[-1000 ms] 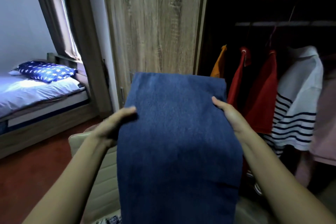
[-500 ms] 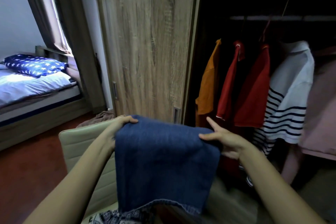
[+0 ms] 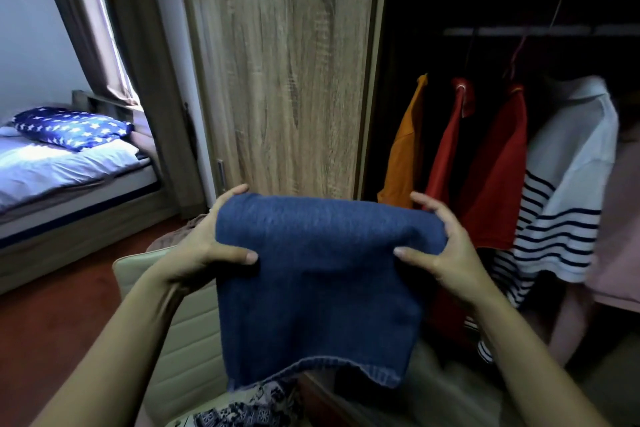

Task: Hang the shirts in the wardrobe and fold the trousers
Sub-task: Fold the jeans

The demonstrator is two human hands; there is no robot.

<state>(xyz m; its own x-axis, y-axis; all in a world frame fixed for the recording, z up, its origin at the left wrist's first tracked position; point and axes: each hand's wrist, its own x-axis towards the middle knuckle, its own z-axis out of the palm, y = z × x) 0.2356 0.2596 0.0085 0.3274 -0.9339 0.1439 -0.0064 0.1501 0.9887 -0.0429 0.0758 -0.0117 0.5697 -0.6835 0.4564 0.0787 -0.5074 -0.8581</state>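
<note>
Blue denim trousers (image 3: 322, 281), folded over, hang in front of me with the hem at the bottom. My left hand (image 3: 207, 243) grips their left edge, thumb on the front and fingers behind. My right hand (image 3: 440, 246) grips the right edge the same way. Behind them the wardrobe (image 3: 277, 62) stands open on the right, with an orange shirt (image 3: 401, 156), red shirts (image 3: 491, 177) and a white striped shirt (image 3: 568, 201) hanging from the rail (image 3: 519, 30).
A cream padded chair (image 3: 180, 322) stands below my hands with patterned fabric (image 3: 249, 409) on it. A bed (image 3: 69, 177) with a star-print pillow (image 3: 72, 128) is at the left. Brownish cloth (image 3: 173, 236) lies behind the chair.
The trousers were lowered from chest height and folded shorter. Both hands moved down and now clamp the folded top edge with thumbs in front.
</note>
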